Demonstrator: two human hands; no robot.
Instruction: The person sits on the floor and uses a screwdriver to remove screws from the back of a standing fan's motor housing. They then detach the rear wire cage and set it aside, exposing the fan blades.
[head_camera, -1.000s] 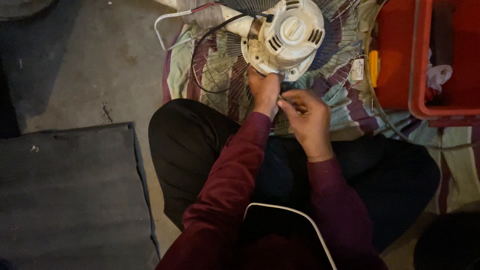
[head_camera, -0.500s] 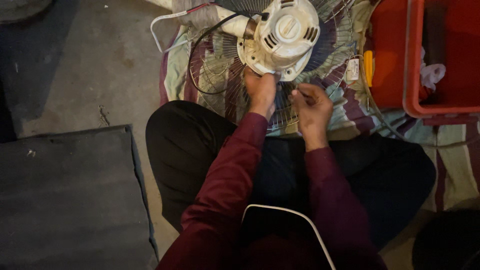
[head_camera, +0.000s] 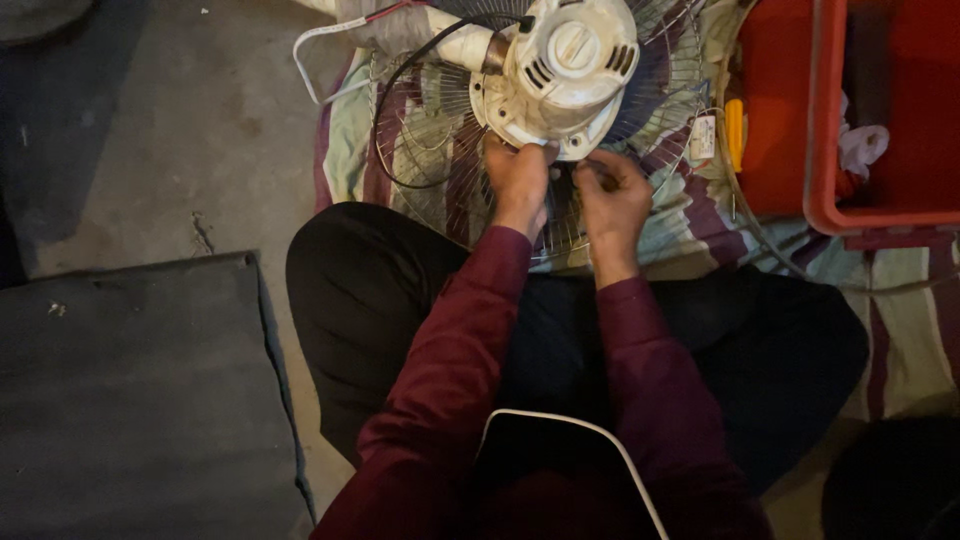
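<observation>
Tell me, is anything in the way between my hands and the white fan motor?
Nothing visible is. The left hand already touches the lower edge of the white fan motor, and the right hand sits just beside it on the wire guard. The black cable loops off to the left, clear of both hands.

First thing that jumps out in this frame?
The white fan motor housing at top centre, lying on its wire grille over a striped cloth. Both hands meet at its lower edge: the left hand touches the housing rim, the right hand sits just beside it on the grille. A bright red crate fills the top right corner.
</observation>
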